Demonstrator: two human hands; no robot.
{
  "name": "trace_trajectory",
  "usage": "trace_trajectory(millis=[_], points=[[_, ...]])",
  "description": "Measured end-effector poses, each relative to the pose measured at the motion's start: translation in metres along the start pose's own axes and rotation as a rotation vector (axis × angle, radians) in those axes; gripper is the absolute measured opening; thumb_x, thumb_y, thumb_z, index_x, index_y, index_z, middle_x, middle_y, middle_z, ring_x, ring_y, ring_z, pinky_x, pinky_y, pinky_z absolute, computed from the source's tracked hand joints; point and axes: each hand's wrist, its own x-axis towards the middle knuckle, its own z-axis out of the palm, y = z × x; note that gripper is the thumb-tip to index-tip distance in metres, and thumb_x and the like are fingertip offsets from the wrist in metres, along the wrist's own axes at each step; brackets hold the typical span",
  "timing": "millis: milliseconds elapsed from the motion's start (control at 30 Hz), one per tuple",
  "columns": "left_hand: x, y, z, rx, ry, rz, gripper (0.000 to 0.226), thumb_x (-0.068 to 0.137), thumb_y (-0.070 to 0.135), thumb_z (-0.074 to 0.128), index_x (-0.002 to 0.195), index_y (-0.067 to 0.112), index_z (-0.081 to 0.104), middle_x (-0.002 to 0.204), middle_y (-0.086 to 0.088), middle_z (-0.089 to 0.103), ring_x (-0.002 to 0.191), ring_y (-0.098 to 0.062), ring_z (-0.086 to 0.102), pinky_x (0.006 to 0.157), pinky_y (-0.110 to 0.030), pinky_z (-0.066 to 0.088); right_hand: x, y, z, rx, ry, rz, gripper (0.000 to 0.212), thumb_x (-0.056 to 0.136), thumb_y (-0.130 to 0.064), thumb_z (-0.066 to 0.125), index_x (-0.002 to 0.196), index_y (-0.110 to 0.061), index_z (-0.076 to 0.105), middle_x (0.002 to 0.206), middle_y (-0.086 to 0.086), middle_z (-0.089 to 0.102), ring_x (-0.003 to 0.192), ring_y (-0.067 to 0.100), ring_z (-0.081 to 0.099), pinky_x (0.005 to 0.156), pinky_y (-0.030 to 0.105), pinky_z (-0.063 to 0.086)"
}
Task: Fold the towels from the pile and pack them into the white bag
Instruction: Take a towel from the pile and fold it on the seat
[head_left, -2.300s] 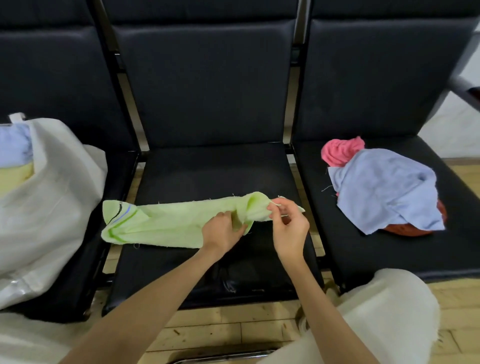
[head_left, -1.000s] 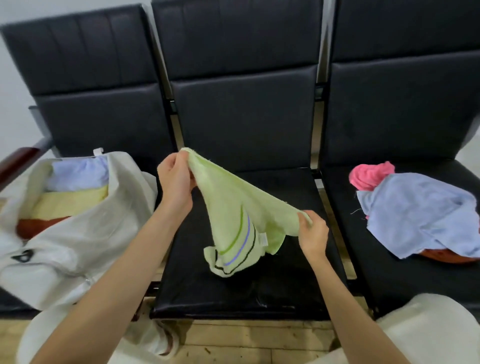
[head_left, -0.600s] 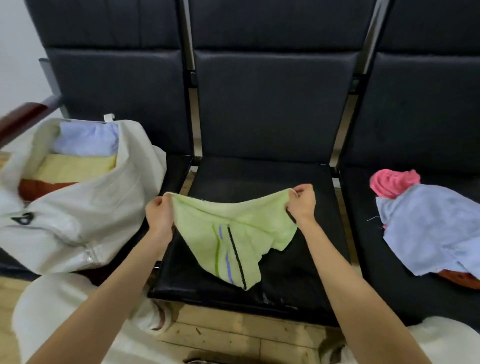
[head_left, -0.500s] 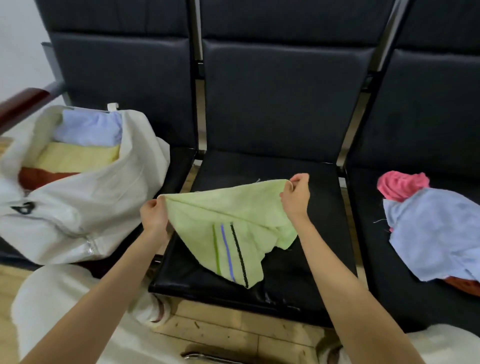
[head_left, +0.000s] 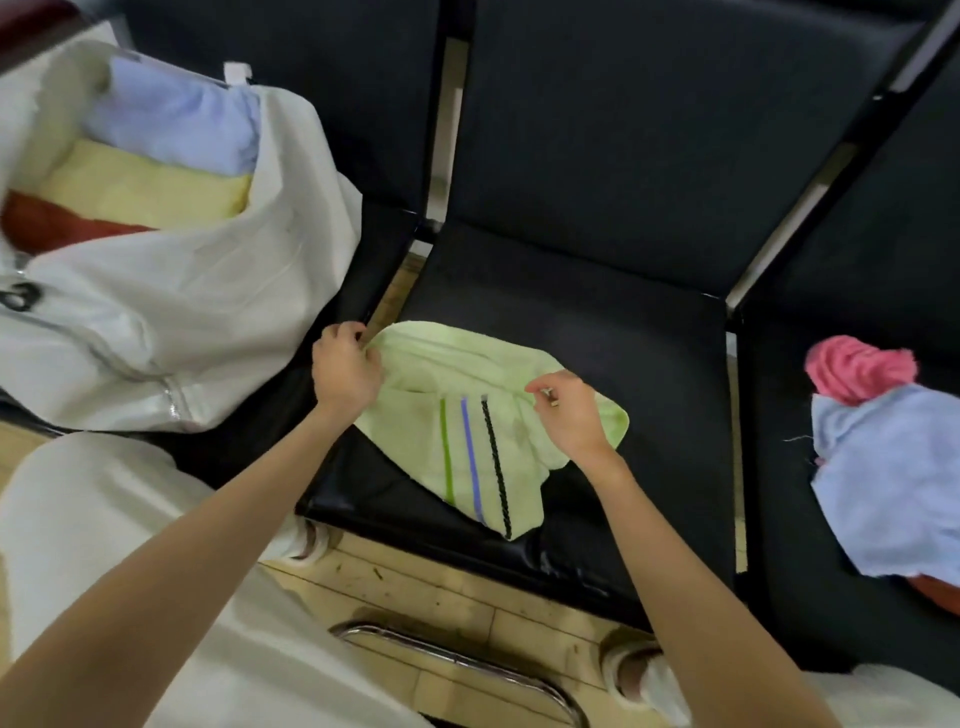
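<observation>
We are pinching the green towel (head_left: 483, 441) with both hands, left hand (head_left: 345, 371) at its left corner, right hand (head_left: 569, 410) at its top edge; it is lying on the middle seat (head_left: 623, 332), beside the bag (head_left: 171, 312).

The green towel (head_left: 467, 415), held up in the air a second ago, is now being laid down on the middle seat (head_left: 623, 332), pinched by the left hand (head_left: 345, 371) and right hand (head_left: 569, 410), brought closer together.

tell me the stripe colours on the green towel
Green, blue and black stripes on the green towel, head view.
</observation>
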Motion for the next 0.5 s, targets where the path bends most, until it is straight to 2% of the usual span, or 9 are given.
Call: trace_trajectory(millis=[100,167,267,333,500], points=[[0.019,-0.015,0.0,0.027,-0.069,0.105,0.033,0.094,0.006,0.046,0.124,-0.003,0.057,0.124,-0.022,0.058,0.116,-0.038,0.052,0.096,-0.044,0.042,0.008,-0.009,0.004,-0.082,-0.046,-0.039,0.026,0.091,0.0,0.049,0.103,-0.008,0.071,0.109,0.008,0.063,0.099,0.017,0.06,0.086,0.018,0.042],[0.028,-0.02,0.001,0.021,-0.116,0.188,0.031,0.093,0.005,0.042,0.116,-0.002,0.061,0.113,-0.02,0.064,0.107,-0.038,0.057,0.088,-0.045,0.047,0.013,-0.014,0.006,-0.141,-0.106,-0.043,0.026,0.09,-0.004,0.051,0.108,-0.008,0.069,0.113,0.007,0.06,0.095,0.018,0.061,0.086,0.024,0.046],[0.037,-0.02,0.004,0.03,-0.224,0.274,0.03,0.095,0.006,0.041,0.118,0.003,0.06,0.109,-0.019,0.066,0.1,-0.038,0.06,0.083,-0.044,0.049,0.019,-0.021,0.009,-0.242,-0.207,-0.023,0.031,0.087,-0.022,0.063,0.115,-0.01,0.065,0.117,0.003,0.054,0.086,0.017,0.06,0.082,0.03,0.049],[0.042,-0.019,0.008,0.069,-0.283,0.291,0.033,0.095,0.005,0.042,0.123,0.003,0.058,0.109,-0.021,0.065,0.1,-0.039,0.06,0.084,-0.047,0.049,0.021,-0.024,0.01,-0.292,-0.234,-0.017,0.033,0.085,-0.029,0.068,0.112,-0.011,0.065,0.115,0.002,0.053,0.087,0.019,0.062,0.082,0.033,0.05],[0.053,-0.018,0.007,0.185,-0.356,0.222,0.032,0.097,0.013,0.042,0.127,0.005,0.049,0.107,-0.021,0.064,0.098,-0.041,0.059,0.081,-0.046,0.049,0.022,-0.025,0.011,-0.361,-0.197,-0.034,0.014,0.086,-0.025,0.069,0.094,-0.013,0.068,0.107,0.002,0.059,0.082,0.019,0.06,0.074,0.03,0.047]])
